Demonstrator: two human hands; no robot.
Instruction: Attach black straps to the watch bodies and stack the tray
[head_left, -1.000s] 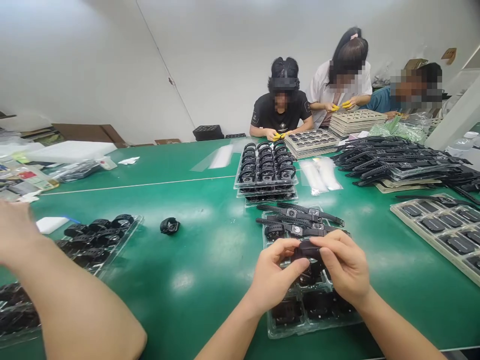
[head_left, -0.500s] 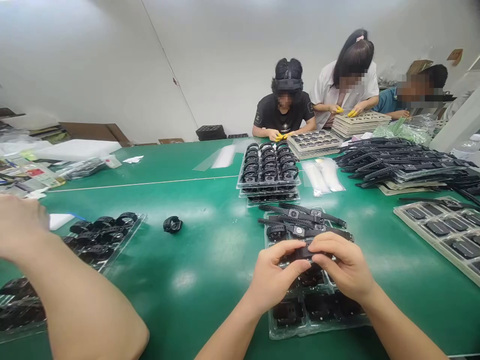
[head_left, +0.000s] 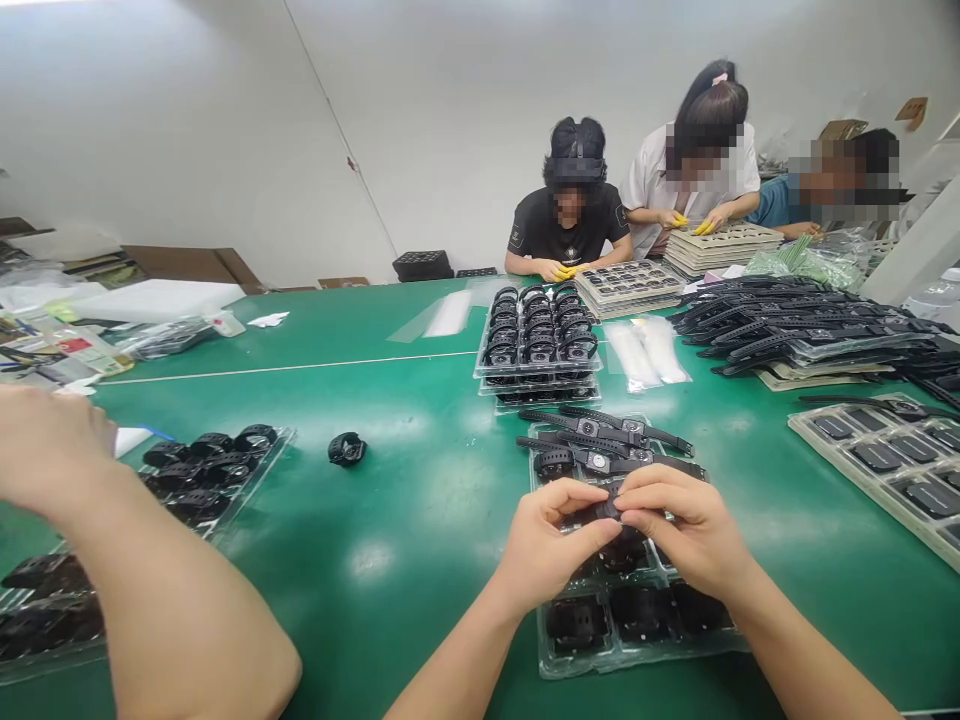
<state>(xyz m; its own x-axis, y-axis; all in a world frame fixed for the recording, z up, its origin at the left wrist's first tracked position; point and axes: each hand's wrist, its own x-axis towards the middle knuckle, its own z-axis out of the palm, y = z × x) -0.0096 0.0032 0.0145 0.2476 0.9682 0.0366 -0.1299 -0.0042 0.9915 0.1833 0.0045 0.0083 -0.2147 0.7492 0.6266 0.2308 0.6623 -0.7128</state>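
Observation:
Both my hands meet over a clear plastic tray (head_left: 637,655) on the green table. Between the fingertips of my left hand (head_left: 551,545) and my right hand (head_left: 679,530) is a black watch strap (head_left: 611,503), pinched from both sides; most of the watch is hidden by my fingers. Coiled black watches (head_left: 577,622) sit in the tray's near compartments. Across the far part of the tray lie several watches with straps stretched out flat (head_left: 598,462), just beyond my fingers.
A lone coiled watch (head_left: 346,449) lies left of centre. Another person's arm (head_left: 187,590) reaches over a watch tray (head_left: 262,460) at left. Stacked watch trays (head_left: 536,370) stand ahead. A watch pile (head_left: 810,320) and a beige tray (head_left: 814,440) are at right. Co-workers sit opposite.
My fingertips have shifted slightly on the strap, with the right thumb and fingers a little closer to the left. The other person's arm at left has moved slightly right.

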